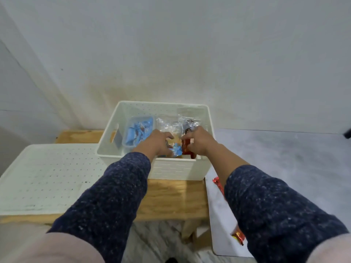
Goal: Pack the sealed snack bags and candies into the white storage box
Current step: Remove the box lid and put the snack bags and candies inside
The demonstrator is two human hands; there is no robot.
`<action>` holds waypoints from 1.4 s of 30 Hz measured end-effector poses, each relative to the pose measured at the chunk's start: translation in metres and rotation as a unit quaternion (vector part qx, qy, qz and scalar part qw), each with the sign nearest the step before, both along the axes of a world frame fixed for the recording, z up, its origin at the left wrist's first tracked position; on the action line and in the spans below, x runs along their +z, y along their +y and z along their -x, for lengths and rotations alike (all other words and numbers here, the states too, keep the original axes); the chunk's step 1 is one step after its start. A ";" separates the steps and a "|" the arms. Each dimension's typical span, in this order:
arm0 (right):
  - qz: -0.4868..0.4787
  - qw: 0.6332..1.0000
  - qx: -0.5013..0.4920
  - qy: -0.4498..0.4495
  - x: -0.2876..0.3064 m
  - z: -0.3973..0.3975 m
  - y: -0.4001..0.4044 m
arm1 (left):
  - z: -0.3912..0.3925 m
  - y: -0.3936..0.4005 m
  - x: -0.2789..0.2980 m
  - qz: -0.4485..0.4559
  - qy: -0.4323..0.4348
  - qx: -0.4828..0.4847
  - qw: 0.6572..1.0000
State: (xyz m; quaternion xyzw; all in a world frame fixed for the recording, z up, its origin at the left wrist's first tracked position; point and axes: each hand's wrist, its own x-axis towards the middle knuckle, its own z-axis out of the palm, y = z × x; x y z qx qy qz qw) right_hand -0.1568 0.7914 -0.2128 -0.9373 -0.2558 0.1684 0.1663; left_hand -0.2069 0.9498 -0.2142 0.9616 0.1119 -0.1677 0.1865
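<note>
The white storage box [171,168] stands on a wooden table, its top open. Both my hands reach inside it. My left hand [154,142] has its fingers curled over a tan snack bag with a blue patch [176,148]. My right hand [198,142] grips a dark red snack bag [187,149] at the box's near right. A clear tub of blue-wrapped candies [137,130] sits in the left half. Clear sealed bags [171,124] stand at the back right. A red snack packet [218,184] lies outside, half hidden under my right sleeve.
The box's white perforated lid [49,177] lies flat to the left on the wooden table [171,198]. A white tray [223,234] at the right holds another red-orange packet [238,236]. A wall is close behind the box.
</note>
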 end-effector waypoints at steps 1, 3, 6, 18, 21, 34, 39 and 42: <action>0.024 1.000 0.002 0.006 -0.001 -0.001 0.001 | -0.001 0.002 -0.002 -0.001 0.004 -0.005 1.000; 0.044 0.999 0.002 0.008 -0.001 -0.002 -0.001 | -0.002 0.002 -0.004 0.002 -0.013 -0.006 1.000; 0.011 1.000 -0.023 -0.009 0.004 -0.001 -0.009 | -0.001 -0.006 0.002 0.026 -0.056 0.000 0.998; -0.106 0.982 -0.130 -0.082 0.021 0.065 -0.144 | 0.058 -0.117 0.006 0.138 -0.291 0.005 0.947; -0.107 0.980 -0.149 -0.075 0.001 0.093 -0.196 | 0.089 -0.164 -0.021 0.141 -0.293 0.014 0.945; -0.031 0.984 -0.146 -0.094 -0.114 0.148 -0.369 | 0.170 -0.300 -0.146 0.078 -0.193 0.059 0.976; -0.033 0.986 -0.149 -0.072 -0.152 0.135 -0.391 | 0.150 -0.295 -0.171 0.042 -0.176 0.055 0.982; -0.055 0.988 -0.129 -0.058 -0.167 0.125 -0.389 | 0.133 -0.285 -0.182 0.034 -0.161 0.041 0.985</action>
